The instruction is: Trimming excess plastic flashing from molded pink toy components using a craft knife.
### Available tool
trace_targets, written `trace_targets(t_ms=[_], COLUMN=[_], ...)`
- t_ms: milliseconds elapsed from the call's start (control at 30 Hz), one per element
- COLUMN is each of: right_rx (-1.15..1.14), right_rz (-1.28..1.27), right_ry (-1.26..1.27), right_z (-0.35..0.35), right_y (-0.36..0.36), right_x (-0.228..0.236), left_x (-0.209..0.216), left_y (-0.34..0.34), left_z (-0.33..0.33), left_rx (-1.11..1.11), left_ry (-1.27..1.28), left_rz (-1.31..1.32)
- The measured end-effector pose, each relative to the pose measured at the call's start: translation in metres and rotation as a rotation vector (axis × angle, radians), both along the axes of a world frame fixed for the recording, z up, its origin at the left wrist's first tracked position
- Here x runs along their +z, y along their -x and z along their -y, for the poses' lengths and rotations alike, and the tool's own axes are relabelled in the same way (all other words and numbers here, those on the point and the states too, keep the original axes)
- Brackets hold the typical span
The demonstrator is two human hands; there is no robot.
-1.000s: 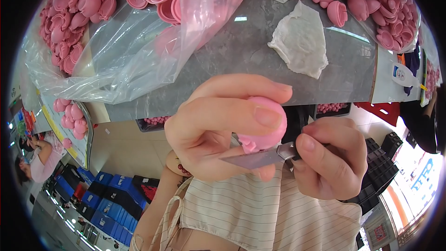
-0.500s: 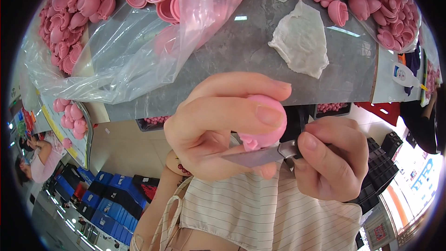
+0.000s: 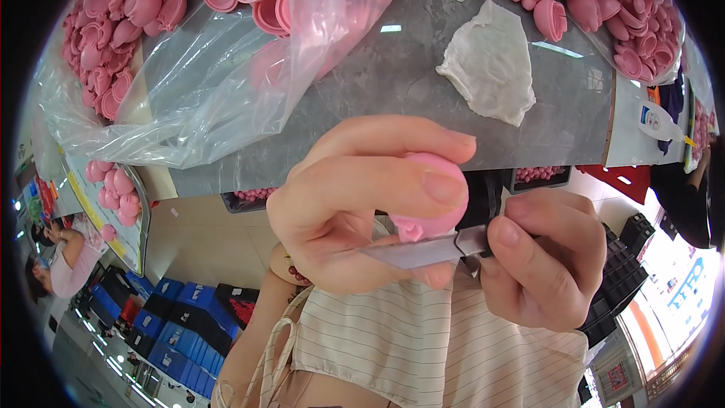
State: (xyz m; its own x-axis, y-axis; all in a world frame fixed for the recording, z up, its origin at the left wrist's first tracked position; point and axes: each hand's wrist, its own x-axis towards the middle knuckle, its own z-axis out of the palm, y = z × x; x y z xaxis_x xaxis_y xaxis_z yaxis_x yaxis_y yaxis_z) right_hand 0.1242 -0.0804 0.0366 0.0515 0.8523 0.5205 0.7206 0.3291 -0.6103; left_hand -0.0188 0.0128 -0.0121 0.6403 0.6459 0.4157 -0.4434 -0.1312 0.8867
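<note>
In front of my body, my left hand [image 3: 362, 196] is closed round a small, rounded pink plastic piece [image 3: 432, 215], with the thumb and fingers wrapped over it. My right hand [image 3: 547, 261] grips the dark handle end of a utility knife [image 3: 423, 251]. Its flat grey blade points left and lies along the lower edge of the pink piece, close to my left fingers. Whether the edge touches the plastic cannot be made out. My left fingers cover much of the piece.
A grey table [image 3: 377, 75] lies beyond my hands. On it are a clear plastic bag [image 3: 234, 98], a crumpled white cloth [image 3: 489, 64] and heaps of pink hollow parts [image 3: 143, 4]. A white bottle [image 3: 661, 122] stands at right. Blue bins [image 3: 181, 317] and a person [image 3: 64, 257] are at left.
My right hand and the knife have shifted very slightly to the right. The left hand keeps its hold on the pink piece, almost unmoved.
</note>
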Motion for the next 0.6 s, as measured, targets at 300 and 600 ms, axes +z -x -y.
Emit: trace_targets(t_ms=[300, 600], right_rx=[-0.028, -0.012], right_rz=[0.031, -0.016], right_ry=[-0.009, 0.009], right_z=[-0.0001, 0.0003], right_y=[-0.0007, -0.0003], right_x=[0.0004, 0.0004], left_x=[0.0017, -0.0082], left_y=[-0.0001, -0.0026], left_z=[0.0006, -0.0051], left_rx=[0.03, -0.012], left_ry=[0.006, -0.01], left_rz=[-0.035, 0.117])
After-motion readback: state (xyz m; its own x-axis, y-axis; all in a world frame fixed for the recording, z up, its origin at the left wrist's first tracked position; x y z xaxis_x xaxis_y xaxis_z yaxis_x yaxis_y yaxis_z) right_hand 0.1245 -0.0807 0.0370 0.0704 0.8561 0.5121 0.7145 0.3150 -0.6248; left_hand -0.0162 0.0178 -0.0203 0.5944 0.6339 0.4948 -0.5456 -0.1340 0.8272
